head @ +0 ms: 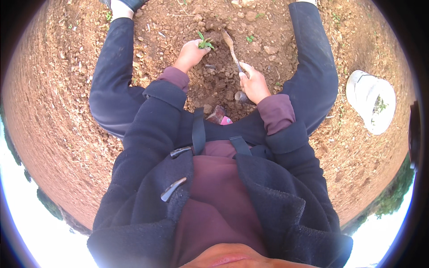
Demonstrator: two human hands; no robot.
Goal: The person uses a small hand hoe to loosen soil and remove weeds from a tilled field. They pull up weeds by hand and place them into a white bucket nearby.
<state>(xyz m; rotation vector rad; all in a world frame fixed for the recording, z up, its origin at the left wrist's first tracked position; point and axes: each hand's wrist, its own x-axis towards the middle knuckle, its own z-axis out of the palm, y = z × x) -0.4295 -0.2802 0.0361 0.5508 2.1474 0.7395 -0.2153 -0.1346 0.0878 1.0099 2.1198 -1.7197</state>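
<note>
My left hand (191,55) pinches a small tuft of green seedlings (205,43) between thumb and fingers, just above the loosened soil. In my right hand (253,82) is a narrow-bladed hand digging tool (229,43), its blade coated in soil and pointing away from me. The rounded end of its handle (242,97) shows below my fist. The blade's tip touches or nearly touches the soil by a shallow dug hollow (214,35); I cannot tell how deep it reaches. Crumbly dug soil (219,73) lies between my two hands.
To my right a white plastic tub (360,90) leans on its side, with green plants (379,105) inside. Between my thighs sit a reddish-brown object (217,114) and a pink object (226,120), both partly hidden. Stones (270,50) and small weeds (249,39) dot the ground.
</note>
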